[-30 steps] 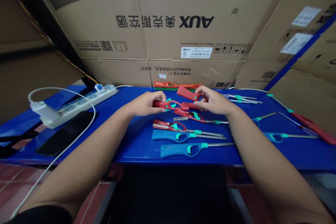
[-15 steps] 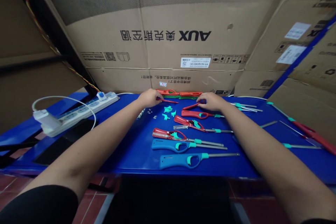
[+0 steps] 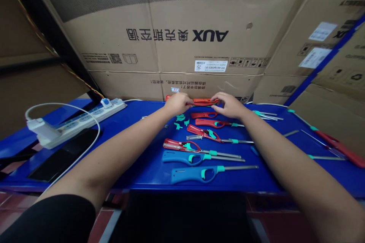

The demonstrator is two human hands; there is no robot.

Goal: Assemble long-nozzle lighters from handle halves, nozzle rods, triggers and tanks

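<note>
Near the back of the blue table, my right hand (image 3: 229, 105) has its thumb and forefinger round the right end of an orange-red lighter casing (image 3: 203, 101) on a stack. My left hand (image 3: 179, 104) is closed at the stack's left end, fingertips pinched; what is in them is hidden. Just in front lies a red lighter casing (image 3: 203, 115). Closer to me is a red lighter (image 3: 212, 123) with a green collar, then two opened red lighters (image 3: 203, 132) showing their inner parts. Small green triggers (image 3: 180, 118) lie below my left hand.
Two blue lighters (image 3: 189, 175) lie near the front edge. Several metal rods (image 3: 266, 115) are to the right, with a long red lighter (image 3: 339, 145) at the far right. A white power strip (image 3: 82, 121) and a black flat object (image 3: 64, 155) sit left. Cardboard (image 3: 171, 7) walls the back.
My left hand has moved right, to the orange-red stack, and the red piece it held no longer shows. My right hand has let go of a red casing, now flat on the table, and reached the stack.
</note>
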